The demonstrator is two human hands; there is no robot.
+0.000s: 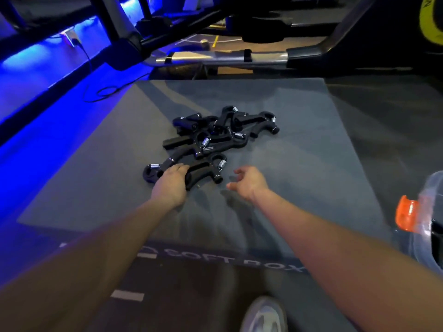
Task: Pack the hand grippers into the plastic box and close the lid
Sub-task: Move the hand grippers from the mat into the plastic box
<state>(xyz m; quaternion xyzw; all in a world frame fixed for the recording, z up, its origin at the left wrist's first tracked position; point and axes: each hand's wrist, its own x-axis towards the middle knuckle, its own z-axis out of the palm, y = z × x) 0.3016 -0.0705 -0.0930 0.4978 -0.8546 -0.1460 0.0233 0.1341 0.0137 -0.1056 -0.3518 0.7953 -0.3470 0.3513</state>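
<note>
Black hand grippers (215, 135) piled, left hand (171, 183) touching nearest

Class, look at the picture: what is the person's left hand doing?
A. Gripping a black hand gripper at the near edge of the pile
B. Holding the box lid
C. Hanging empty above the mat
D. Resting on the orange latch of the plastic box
A: the left hand curls over a hand gripper at the near edge of the pile, while the right hand holds nothing.
</note>
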